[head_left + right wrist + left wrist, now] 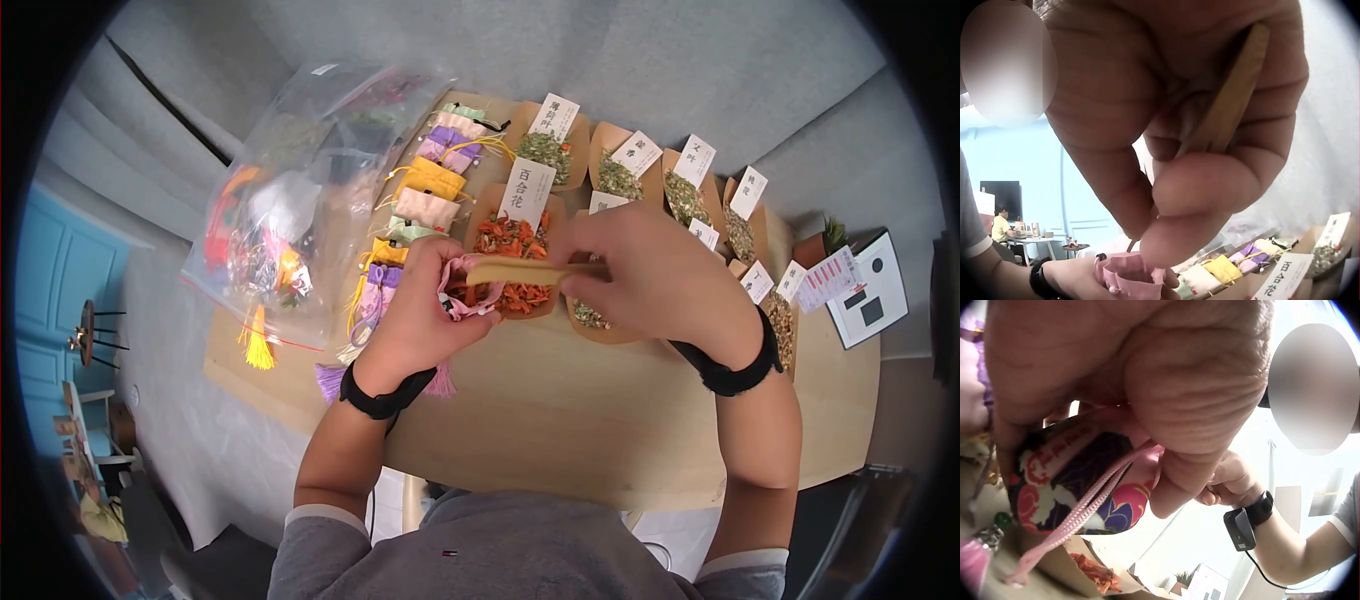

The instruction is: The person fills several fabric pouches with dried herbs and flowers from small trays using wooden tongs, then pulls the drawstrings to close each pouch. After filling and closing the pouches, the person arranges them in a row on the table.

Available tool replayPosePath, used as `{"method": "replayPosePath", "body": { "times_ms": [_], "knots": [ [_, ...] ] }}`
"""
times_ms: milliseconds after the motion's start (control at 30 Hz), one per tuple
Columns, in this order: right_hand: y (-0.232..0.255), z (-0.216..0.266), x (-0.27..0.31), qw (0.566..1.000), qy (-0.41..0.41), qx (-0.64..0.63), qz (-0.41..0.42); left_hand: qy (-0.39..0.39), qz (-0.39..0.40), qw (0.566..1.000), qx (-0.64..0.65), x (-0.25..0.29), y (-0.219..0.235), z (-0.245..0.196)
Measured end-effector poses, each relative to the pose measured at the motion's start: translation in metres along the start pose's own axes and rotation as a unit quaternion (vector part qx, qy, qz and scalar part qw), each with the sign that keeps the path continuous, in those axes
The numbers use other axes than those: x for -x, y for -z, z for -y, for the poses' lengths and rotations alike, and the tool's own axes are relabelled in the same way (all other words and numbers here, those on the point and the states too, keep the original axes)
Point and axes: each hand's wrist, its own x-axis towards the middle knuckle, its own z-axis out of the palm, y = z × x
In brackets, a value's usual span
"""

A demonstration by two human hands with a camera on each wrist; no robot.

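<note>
My left hand (pixel 420 325) grips a pink drawstring pouch (pixel 470 308), its mouth held open and upward. In the left wrist view the pouch (pixel 1085 481) shows a flower pattern and a pink cord (pixel 1079 515) hanging down. With my right hand (pixel 655 275) I hold a wooden scoop (pixel 515 272), its pale end right over the pouch's mouth. The handle (pixel 1235 94) runs between my fingers and across the palm in the right wrist view. Just beyond the pouch is a paper tray (pixel 555 215) of orange dried petals (pixel 510 238) with a white label card (pixel 527 190).
More paper trays of dried herbs (pixel 545 155) with label cards stand at the back and right. Several small coloured pouches (pixel 430 180) line the left side. A clear plastic bag (pixel 300 200) lies at the left edge. A potted plant (pixel 825 240) sits at far right.
</note>
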Motion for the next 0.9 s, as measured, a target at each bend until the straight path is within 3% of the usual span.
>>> {"method": "replayPosePath", "body": {
  "times_ms": [67, 133, 167, 300, 400, 467, 600, 700, 767, 900],
  "knots": [
    [-0.007, -0.003, -0.001, 1.000, -0.005, 0.020, 0.023, -0.001, 0.001, 1.000, 0.011, 0.000, -0.003, 0.007],
    [-0.031, -0.008, -0.007, 0.989, 0.055, 0.133, 0.008, -0.002, 0.002, 1.000, 0.020, 0.000, -0.005, 0.007],
    [-0.034, -0.004, -0.008, 0.988, 0.036, 0.147, 0.031, -0.024, 0.001, 1.000, 0.009, -0.001, -0.004, 0.004],
    [-0.005, -0.002, -0.005, 0.994, 0.044, 0.104, 0.005, -0.041, -0.005, 0.998, -0.040, 0.000, 0.000, 0.011],
    [0.015, -0.017, 0.006, 0.999, -0.015, 0.043, -0.021, -0.042, -0.012, 0.995, -0.089, 0.000, 0.003, 0.009],
    [0.008, -0.032, 0.010, 0.994, -0.059, 0.093, 0.007, -0.045, -0.015, 0.997, -0.067, 0.000, 0.001, 0.006],
    [-0.020, -0.046, 0.016, 0.990, -0.074, 0.104, 0.058, -0.063, -0.016, 0.996, -0.058, -0.001, 0.000, 0.003],
    [-0.041, -0.052, 0.022, 0.983, -0.039, 0.170, 0.062, -0.054, -0.010, 0.997, -0.051, -0.002, 0.000, -0.002],
    [-0.049, -0.048, 0.023, 0.984, 0.003, 0.176, 0.000, -0.042, -0.007, 0.999, -0.029, -0.002, -0.002, -0.004],
    [-0.061, -0.053, 0.023, 0.979, 0.013, 0.201, -0.024, -0.026, -0.008, 0.998, -0.049, 0.001, 0.000, 0.007]
  ]
}}
